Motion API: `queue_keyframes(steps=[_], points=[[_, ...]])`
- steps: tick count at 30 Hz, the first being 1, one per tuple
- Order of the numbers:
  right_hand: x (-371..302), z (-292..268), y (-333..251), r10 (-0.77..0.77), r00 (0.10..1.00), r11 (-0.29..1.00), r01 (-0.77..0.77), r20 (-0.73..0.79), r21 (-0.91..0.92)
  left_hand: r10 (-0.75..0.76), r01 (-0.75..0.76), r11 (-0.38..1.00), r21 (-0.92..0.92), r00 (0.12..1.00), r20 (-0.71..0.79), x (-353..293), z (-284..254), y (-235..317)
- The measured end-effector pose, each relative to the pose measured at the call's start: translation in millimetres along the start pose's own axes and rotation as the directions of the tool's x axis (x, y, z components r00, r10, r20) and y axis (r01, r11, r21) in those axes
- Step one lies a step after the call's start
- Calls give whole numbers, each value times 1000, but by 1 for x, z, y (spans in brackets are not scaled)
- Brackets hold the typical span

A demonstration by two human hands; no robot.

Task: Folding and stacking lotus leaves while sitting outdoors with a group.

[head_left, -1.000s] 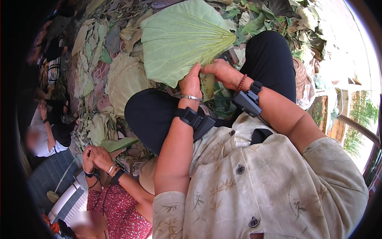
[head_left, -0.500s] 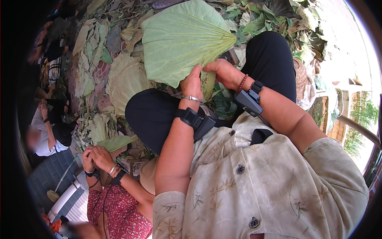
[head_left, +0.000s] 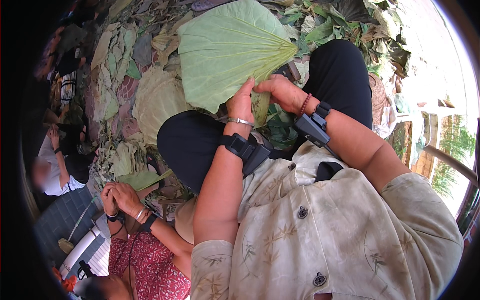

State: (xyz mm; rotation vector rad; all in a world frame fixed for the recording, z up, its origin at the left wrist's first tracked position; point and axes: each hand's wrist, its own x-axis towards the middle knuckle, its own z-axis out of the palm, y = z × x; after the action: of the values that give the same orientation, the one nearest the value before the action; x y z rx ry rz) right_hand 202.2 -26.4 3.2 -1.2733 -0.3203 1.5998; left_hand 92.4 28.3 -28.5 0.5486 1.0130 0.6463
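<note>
A large pale green lotus leaf (head_left: 232,55), ribbed with fanning veins, spreads in front of my knees. Its lower edge is pinched by my left hand (head_left: 241,104), thumb pointing up against the leaf. Close beside it, my right hand (head_left: 284,91) grips the same edge with curled fingers and thumb. The two hands nearly meet at the thumb tips. Below them a narrow yellowish-green flap of leaf (head_left: 260,106) hangs between my wrists. The fingertips behind the leaf are hidden.
Dry leaves (head_left: 107,70) litter the patterned floor, and a broad faded leaf (head_left: 159,100) lies by my left knee. At lower left a co-worker in a red patterned top (head_left: 152,265) sits with clasped hands near a green leaf (head_left: 142,179). Another person sits further left.
My hands have barely shifted on the lotus leaf, whose lower edge bends slightly differently. The co-worker's green leaf has dropped lower, and that person's head has come further into view.
</note>
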Motion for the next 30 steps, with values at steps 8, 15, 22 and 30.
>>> queue_keyframes(steps=[8, 15, 22, 30], points=[[1, -4, 0, 59, 998, 998, -60, -25, -12, -96, 95, 994, -48, 995, -17, -4, 2, 5], [2, -1, 0, -61, 998, 996, 63, -32, 62, 110, -105, 992, 73, 992, -62, 1, -3, -2], [4, -12, 1, 17, 1000, 996, -19, 24, 90, 86, -84, 995, 45, 995, -52, -5, 7, 1], [3, -9, 3, 17, 1000, 992, -17, 7, 124, 6, -7, 1000, -19, 998, -55, -2, 0, 3]])
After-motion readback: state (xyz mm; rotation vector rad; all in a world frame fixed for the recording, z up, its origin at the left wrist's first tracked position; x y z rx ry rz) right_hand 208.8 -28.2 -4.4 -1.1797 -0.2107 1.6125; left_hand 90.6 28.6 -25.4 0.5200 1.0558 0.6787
